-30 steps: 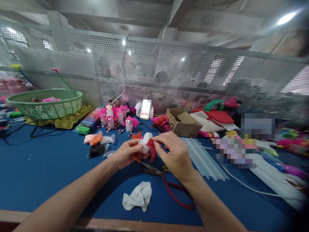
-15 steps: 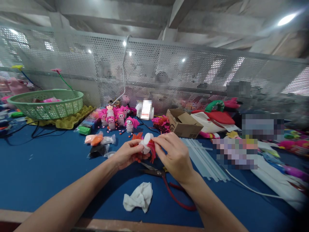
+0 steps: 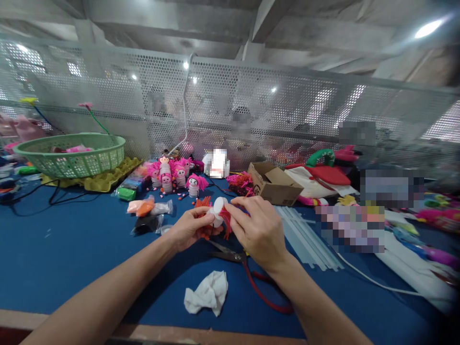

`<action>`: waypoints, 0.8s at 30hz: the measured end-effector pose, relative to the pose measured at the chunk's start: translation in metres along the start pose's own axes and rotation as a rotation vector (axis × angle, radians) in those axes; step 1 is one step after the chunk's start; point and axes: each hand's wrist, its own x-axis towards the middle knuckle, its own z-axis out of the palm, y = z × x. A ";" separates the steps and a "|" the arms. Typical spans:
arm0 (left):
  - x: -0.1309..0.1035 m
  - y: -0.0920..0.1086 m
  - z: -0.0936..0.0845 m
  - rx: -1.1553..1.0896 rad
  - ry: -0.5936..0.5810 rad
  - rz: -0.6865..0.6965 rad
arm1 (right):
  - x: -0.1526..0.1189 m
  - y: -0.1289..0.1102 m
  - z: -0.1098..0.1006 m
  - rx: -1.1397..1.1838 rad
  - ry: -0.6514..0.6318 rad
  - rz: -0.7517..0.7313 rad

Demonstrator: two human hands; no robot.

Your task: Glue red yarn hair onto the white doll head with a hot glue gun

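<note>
My left hand is closed around a small white doll body with a round flat white end facing me. Orange-red yarn strands stick out on its left, and red-pink yarn hangs on its right. The fingertips of my right hand are pinched at the red yarn beside the white end, partly covering it. Below the hands lie scissors with red handles, blades apart. A crumpled white tissue rests nearer the table edge.
Several pink-haired dolls stand behind the hands. To their left are clay packets and a green basket. A cardboard box, a pink-red yarn pile and translucent glue sticks sit to the right.
The doll body has barely shifted in my left hand. My right fingertips have moved slightly left and up along the yarn, close against the white end.
</note>
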 end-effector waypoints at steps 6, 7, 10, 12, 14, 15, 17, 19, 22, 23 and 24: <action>-0.002 0.003 0.002 -0.019 0.000 -0.021 | -0.002 0.000 0.005 0.210 0.078 0.125; -0.003 0.003 0.003 -0.022 -0.003 -0.018 | -0.003 0.000 0.005 0.226 0.102 0.149; -0.003 0.003 0.003 -0.038 -0.012 -0.020 | -0.003 0.000 0.005 0.255 0.141 0.201; -0.003 0.003 0.002 -0.046 -0.012 -0.029 | -0.004 0.000 0.005 0.276 0.129 0.209; -0.003 0.003 0.002 -0.050 -0.013 -0.036 | -0.004 -0.001 0.004 0.287 0.110 0.200; -0.002 0.003 0.002 -0.054 -0.011 -0.038 | -0.004 -0.002 0.004 0.288 0.105 0.194; -0.002 0.003 0.003 -0.061 -0.011 -0.041 | -0.004 -0.002 0.004 0.283 0.105 0.184; -0.003 0.003 0.004 -0.067 -0.015 -0.039 | -0.003 -0.003 0.005 0.274 0.108 0.180; -0.003 0.004 0.005 -0.089 -0.023 -0.027 | -0.003 -0.003 0.005 0.269 0.108 0.168; -0.003 0.004 0.005 -0.097 -0.024 -0.023 | -0.002 -0.004 0.005 0.273 0.107 0.166; -0.003 0.004 0.004 -0.103 -0.026 -0.020 | -0.002 -0.004 0.005 0.280 0.107 0.165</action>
